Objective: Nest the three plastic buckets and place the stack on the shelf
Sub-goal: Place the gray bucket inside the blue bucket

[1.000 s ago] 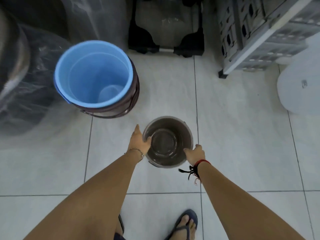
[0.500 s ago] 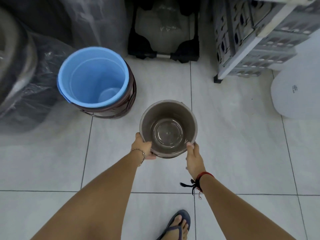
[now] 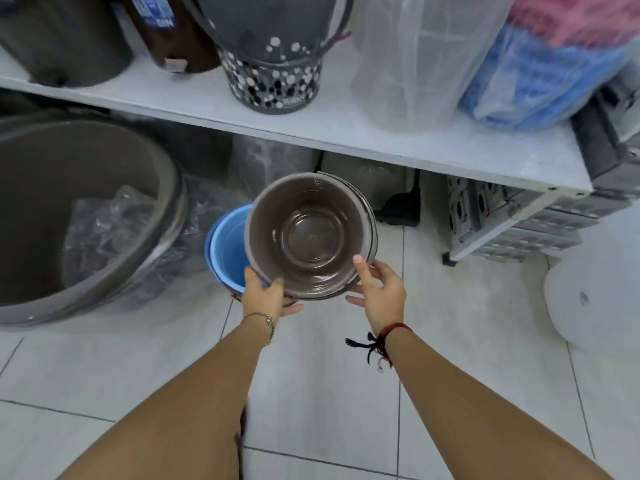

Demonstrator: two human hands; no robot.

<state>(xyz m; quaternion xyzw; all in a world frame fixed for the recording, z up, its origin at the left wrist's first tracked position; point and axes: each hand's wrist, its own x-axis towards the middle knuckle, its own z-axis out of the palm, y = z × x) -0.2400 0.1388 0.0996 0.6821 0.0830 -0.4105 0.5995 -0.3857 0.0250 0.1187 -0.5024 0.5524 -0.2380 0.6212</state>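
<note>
I hold a small grey-brown bucket (image 3: 308, 237) up in the air, mouth toward me. My left hand (image 3: 265, 297) grips its lower left rim. My right hand (image 3: 379, 292) supports its lower right side with the fingers spread along the wall. Behind and below it a blue bucket (image 3: 227, 252) stands on the floor, mostly hidden; the dark bucket it sat in earlier is covered. The white shelf (image 3: 346, 129) runs across the top of the view above both buckets.
On the shelf stand a dotted grey bin (image 3: 273, 60), dark bins at the left and plastic-wrapped goods (image 3: 426, 57) at the right. A large brown tub (image 3: 69, 216) fills the left. Grey crates (image 3: 512, 220) and a white round object (image 3: 595, 289) sit at the right.
The small bucket has been lifted off the floor and carried up and toward the blue bucket. The view has tilted up, bringing the shelf in.
</note>
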